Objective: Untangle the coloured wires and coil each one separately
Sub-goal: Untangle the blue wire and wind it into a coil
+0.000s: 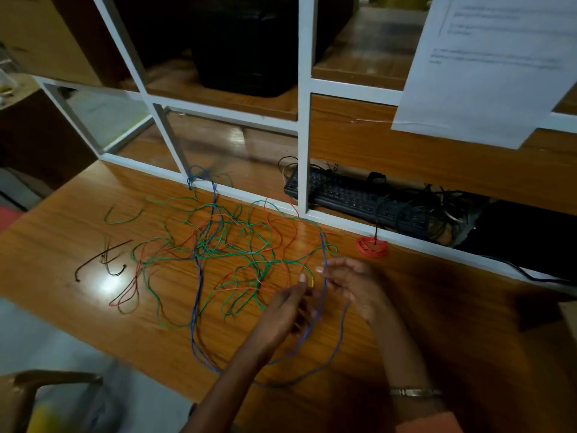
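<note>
A tangle of green, red and blue wires [231,245] sprawls across the wooden desk [437,307]. The right hand [352,282] pinches the blue wire [324,276]; the left hand [287,310] grasps strands beside it. A coiled red wire [372,246] lies near the partition.

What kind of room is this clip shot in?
Probably an office or service counter: a wooden desk stands against a white-framed glass partition, a black keyboard and tangled cables lie behind it, and a printed notice is stuck to the glass.
</note>
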The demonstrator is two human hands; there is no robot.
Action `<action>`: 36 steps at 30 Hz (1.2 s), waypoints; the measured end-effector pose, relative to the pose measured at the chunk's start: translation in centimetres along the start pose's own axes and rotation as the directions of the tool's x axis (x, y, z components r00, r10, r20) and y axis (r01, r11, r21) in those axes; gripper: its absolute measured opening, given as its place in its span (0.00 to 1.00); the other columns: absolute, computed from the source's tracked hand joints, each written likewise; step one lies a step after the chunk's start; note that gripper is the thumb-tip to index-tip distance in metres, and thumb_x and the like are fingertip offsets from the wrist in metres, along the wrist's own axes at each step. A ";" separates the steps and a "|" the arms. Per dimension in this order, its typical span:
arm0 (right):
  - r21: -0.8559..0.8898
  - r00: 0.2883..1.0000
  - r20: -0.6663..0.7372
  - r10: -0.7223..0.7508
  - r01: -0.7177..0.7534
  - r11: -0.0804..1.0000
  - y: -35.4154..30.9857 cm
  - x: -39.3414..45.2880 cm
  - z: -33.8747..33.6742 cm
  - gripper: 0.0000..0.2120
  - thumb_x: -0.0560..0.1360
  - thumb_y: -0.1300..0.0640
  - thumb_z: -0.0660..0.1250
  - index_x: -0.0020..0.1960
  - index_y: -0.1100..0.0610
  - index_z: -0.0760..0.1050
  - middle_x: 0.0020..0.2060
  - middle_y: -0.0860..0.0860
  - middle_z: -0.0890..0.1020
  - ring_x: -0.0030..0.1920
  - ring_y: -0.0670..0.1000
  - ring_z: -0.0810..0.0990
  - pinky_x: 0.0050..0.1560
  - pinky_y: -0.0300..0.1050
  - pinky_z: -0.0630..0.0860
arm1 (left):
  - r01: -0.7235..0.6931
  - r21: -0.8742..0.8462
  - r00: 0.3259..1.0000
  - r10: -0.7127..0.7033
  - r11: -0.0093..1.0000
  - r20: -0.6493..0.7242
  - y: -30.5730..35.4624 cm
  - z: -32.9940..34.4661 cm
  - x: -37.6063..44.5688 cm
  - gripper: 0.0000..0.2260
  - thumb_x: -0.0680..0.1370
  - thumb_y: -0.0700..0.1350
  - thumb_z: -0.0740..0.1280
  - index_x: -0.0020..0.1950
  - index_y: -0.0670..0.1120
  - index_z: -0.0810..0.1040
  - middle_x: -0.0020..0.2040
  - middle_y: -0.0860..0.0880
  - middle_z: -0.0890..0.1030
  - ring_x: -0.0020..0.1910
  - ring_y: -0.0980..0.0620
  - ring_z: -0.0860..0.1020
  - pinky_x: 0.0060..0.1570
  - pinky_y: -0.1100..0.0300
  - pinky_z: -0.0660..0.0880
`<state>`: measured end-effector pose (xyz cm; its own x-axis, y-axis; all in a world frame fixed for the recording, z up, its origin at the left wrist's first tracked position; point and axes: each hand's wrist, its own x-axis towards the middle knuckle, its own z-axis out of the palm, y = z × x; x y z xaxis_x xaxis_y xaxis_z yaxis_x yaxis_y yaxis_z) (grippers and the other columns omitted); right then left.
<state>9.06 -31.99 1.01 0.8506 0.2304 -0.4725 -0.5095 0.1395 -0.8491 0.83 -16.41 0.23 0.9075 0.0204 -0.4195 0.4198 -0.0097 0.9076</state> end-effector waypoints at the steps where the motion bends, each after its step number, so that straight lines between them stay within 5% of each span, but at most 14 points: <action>1: -0.005 1.000 0.006 0.005 -0.005 1.000 0.2 0.1 0.4 0.12 0.72 0.68 0.76 0.53 0.60 0.80 0.41 0.53 0.86 0.37 0.47 0.82 0.38 0.37 0.79 | -0.049 0.055 0.999 0.049 0.997 0.018 0.3 -0.7 -0.2 0.22 0.87 0.56 0.59 0.54 0.39 0.82 0.31 0.50 0.77 0.25 0.55 0.70 0.25 0.63 0.64; 5: -0.032 0.999 0.013 -0.032 0.033 0.999 0.3 0.5 1.9 0.22 0.69 0.69 0.79 0.59 0.61 0.76 0.43 0.57 0.83 0.35 0.50 0.79 0.35 0.42 0.77 | -0.240 0.205 0.967 0.253 0.949 -0.038 0.2 -3.2 -0.3 0.06 0.83 0.40 0.69 0.50 0.40 0.84 0.29 0.57 0.68 0.30 0.55 0.64 0.30 0.60 0.60; 10: 0.011 0.989 0.095 -0.113 0.112 0.994 -0.2 0.4 3.1 0.11 0.72 0.70 0.74 0.51 0.61 0.76 0.37 0.54 0.82 0.32 0.49 0.80 0.32 0.41 0.77 | -0.192 0.164 0.978 0.202 0.968 -0.047 1.5 -3.2 -1.8 0.14 0.78 0.55 0.76 0.53 0.46 0.80 0.38 0.55 0.82 0.35 0.53 0.81 0.39 0.60 0.76; 14: 0.015 0.981 0.148 -0.124 0.123 0.992 -0.5 0.3 3.7 0.07 0.77 0.71 0.69 0.54 0.63 0.81 0.39 0.54 0.83 0.36 0.49 0.82 0.37 0.38 0.81 | -0.225 0.093 0.973 0.229 0.970 -0.033 1.0 -3.1 -1.8 0.03 0.83 0.47 0.70 0.54 0.48 0.79 0.33 0.53 0.80 0.28 0.53 0.74 0.32 0.58 0.70; 18: 0.102 0.994 0.089 -0.070 0.060 0.993 -0.3 0.6 2.3 0.11 0.80 0.68 0.65 0.59 0.62 0.82 0.43 0.56 0.84 0.41 0.50 0.85 0.41 0.40 0.82 | -0.337 0.193 0.926 0.361 0.922 -0.108 2.1 -4.9 -1.4 0.06 0.83 0.48 0.70 0.47 0.50 0.82 0.35 0.51 0.80 0.32 0.56 0.76 0.34 0.60 0.72; 21: 0.199 0.994 0.100 -0.053 0.033 0.979 0.0 0.5 2.7 0.12 0.81 0.67 0.64 0.62 0.62 0.81 0.46 0.58 0.85 0.45 0.51 0.85 0.46 0.43 0.83 | -0.286 0.201 0.955 0.295 0.937 -0.018 1.7 -3.7 -1.2 0.10 0.82 0.53 0.72 0.45 0.48 0.80 0.38 0.50 0.80 0.36 0.55 0.77 0.37 0.62 0.74; 24: 0.241 0.989 0.137 -0.053 0.019 0.970 0.0 -0.2 4.4 0.13 0.81 0.66 0.63 0.61 0.59 0.82 0.47 0.54 0.86 0.50 0.49 0.85 0.53 0.46 0.81 | -0.200 0.206 0.980 0.192 0.958 0.056 0.4 -1.3 -1.1 0.19 0.75 0.62 0.73 0.54 0.47 0.80 0.43 0.48 0.83 0.39 0.55 0.78 0.42 0.52 0.75; 27: 0.151 0.989 0.126 -0.075 0.055 0.987 0.2 -0.5 5.2 0.13 0.82 0.62 0.62 0.59 0.53 0.84 0.52 0.50 0.87 0.56 0.46 0.84 0.55 0.46 0.77 | -0.100 0.104 0.994 0.095 0.990 0.055 -0.2 0.1 -1.3 0.27 0.72 0.66 0.73 0.58 0.47 0.75 0.40 0.43 0.85 0.38 0.49 0.77 0.40 0.50 0.72; 30: 0.176 0.985 0.153 -0.085 0.057 0.983 -0.4 -0.3 4.7 0.15 0.81 0.63 0.61 0.61 0.54 0.83 0.57 0.51 0.86 0.59 0.47 0.82 0.53 0.47 0.73 | -0.078 0.046 0.991 0.073 0.996 0.111 -0.3 -0.3 -1.4 0.21 0.74 0.61 0.71 0.57 0.46 0.74 0.33 0.48 0.82 0.33 0.45 0.74 0.36 0.51 0.70; 33: 0.043 0.986 0.084 -0.143 0.140 0.989 -0.8 -0.2 3.3 0.17 0.79 0.64 0.61 0.63 0.55 0.82 0.57 0.51 0.86 0.58 0.48 0.82 0.52 0.47 0.73 | -0.179 0.077 0.983 0.176 0.981 0.044 0.3 -1.6 -1.3 0.07 0.80 0.50 0.68 0.52 0.47 0.79 0.33 0.49 0.72 0.32 0.50 0.71 0.31 0.58 0.74; 36: -0.224 0.986 0.020 -0.165 0.165 0.961 -0.9 -0.3 2.2 0.15 0.81 0.61 0.61 0.62 0.53 0.82 0.53 0.48 0.86 0.56 0.47 0.82 0.50 0.44 0.75 | -0.291 0.108 0.948 0.302 0.951 -0.101 1.1 -3.0 -1.1 0.11 0.81 0.52 0.66 0.48 0.46 0.83 0.36 0.46 0.74 0.32 0.54 0.70 0.30 0.58 0.70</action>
<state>8.95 -30.07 2.40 0.9202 0.2236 -0.3213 -0.3200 -0.0432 -0.9464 0.24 -13.43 1.72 0.9856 0.1172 -0.1221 0.1365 -0.1232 0.9829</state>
